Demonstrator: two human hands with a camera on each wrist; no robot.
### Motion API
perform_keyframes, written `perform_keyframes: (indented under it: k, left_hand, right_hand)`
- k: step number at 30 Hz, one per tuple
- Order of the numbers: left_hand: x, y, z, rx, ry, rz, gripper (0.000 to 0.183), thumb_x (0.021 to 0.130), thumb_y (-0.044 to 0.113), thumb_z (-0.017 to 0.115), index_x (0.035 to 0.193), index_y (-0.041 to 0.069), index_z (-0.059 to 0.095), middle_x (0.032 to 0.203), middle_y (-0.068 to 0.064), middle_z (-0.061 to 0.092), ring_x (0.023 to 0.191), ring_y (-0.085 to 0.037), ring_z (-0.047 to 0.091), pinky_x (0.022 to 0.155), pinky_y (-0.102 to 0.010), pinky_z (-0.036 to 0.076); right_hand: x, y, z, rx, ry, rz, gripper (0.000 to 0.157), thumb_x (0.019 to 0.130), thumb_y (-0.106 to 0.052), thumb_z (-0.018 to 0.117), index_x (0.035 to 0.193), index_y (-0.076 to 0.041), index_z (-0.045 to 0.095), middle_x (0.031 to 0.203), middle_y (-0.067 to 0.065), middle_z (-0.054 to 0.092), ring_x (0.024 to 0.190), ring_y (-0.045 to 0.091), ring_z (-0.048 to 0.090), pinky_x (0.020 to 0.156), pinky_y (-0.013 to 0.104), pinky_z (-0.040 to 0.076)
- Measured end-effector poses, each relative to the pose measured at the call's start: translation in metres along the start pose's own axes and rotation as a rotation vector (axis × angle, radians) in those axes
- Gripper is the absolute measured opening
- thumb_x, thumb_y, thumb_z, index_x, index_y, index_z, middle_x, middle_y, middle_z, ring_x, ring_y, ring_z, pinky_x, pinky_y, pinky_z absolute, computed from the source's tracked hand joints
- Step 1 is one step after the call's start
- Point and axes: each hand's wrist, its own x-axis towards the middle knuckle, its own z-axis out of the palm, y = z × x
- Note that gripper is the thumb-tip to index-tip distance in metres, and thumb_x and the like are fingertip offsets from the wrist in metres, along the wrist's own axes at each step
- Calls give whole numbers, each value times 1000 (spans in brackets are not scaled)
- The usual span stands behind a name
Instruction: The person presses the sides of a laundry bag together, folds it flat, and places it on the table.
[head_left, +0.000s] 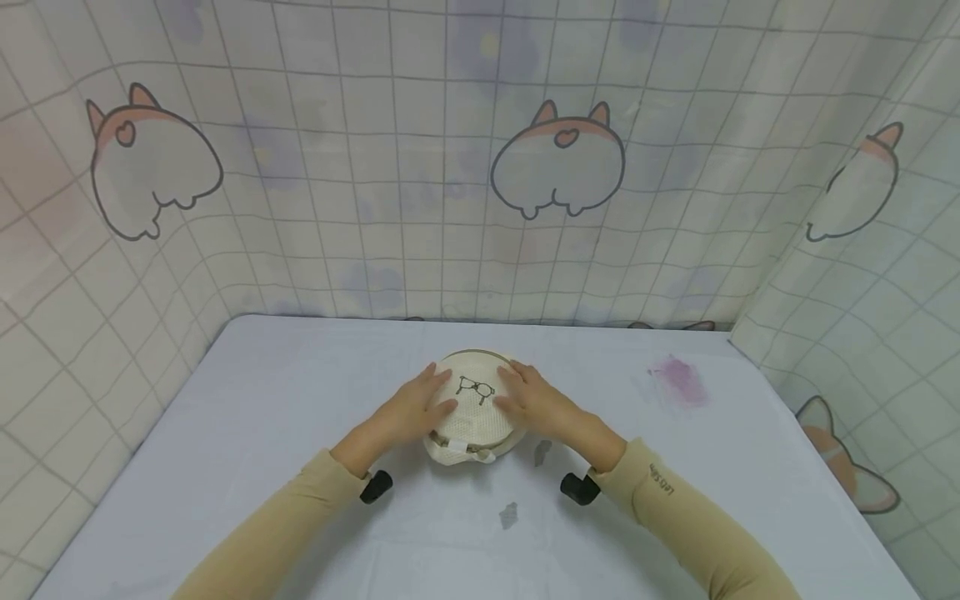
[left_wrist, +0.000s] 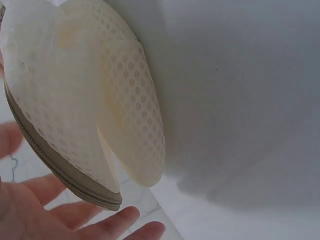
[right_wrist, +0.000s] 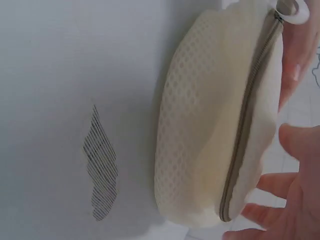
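A round cream mesh laundry bag [head_left: 476, 423] with a dark cat-and-glasses print on its top sits on the white table. A brown zipper [right_wrist: 242, 125] runs around its upper rim, with a white tab at the front edge. From the left side my left hand [head_left: 410, 408] rests on the bag's top, its fingers spread and fairly straight. Opposite it, my right hand [head_left: 542, 406] lies on the right side of the top, fingers likewise extended. In the left wrist view the mesh side [left_wrist: 132, 95] of the bag is creased inward. What the bag contains cannot be made out.
The table [head_left: 300, 375] carries a pink stain [head_left: 681, 381] at the back right and small grey patches [head_left: 508, 515] in front of the bag. Grid-patterned curtains [head_left: 337, 183] with corgi drawings enclose the back and both sides. Each wrist wears a black camera [head_left: 579, 489].
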Motion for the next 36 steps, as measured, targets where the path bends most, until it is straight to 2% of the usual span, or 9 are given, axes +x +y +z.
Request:
perform_keyframes:
  k: [4,6,12,16,21,26,36]
  left_hand:
    - [-2,1,2,111,-61,34,71,108,42,50,162,3,26,168,-25,10,151,-51,13,113,-71,23]
    - [-2,1,4,161,-81,39,74,107,47,49,163,6,24,169,-21,7,151,-51,9,109,-76,23]
    - [-1,-1,5,251,-92,75,76,106,49,50,164,9,22,170,-16,8,153,-47,6,110,-77,21]
    - [-1,-2,4,273,-95,102,77,106,49,51,164,9,21,170,-16,8,154,-44,4,111,-76,18]
    - [0,-5,6,301,-110,124,77,107,50,49,164,8,19,170,-16,8,154,-44,5,110,-77,19]
    - [0,-7,10,336,-123,118,77,107,52,45,165,9,17,170,-15,7,154,-44,5,110,-76,21]
    - [-1,-5,13,359,-114,107,77,107,51,45,165,9,16,170,-15,6,154,-43,3,111,-76,20]
  right_hand:
    - [1,-2,7,-54,-5,-61,69,110,-41,46,160,3,25,166,26,16,150,52,11,118,61,24]
    - [1,-3,10,-92,2,-76,72,109,-44,46,160,3,26,167,24,17,151,51,11,118,59,24]
    - [2,-8,17,-171,40,-91,77,105,-46,53,158,5,30,165,24,21,150,52,15,117,58,28]
    - [3,-10,20,-208,47,-112,80,104,-48,56,159,3,29,166,25,19,150,52,14,116,60,29]
    - [4,-9,24,-243,6,-108,84,102,-54,54,162,-4,24,168,21,13,152,49,8,116,63,25]
    - [4,-8,26,-250,-29,-92,86,102,-58,52,164,-8,19,169,18,9,153,46,5,118,63,22]
    - [6,-4,31,-259,-38,-99,87,102,-59,50,165,-10,16,170,19,6,153,46,4,118,63,22]
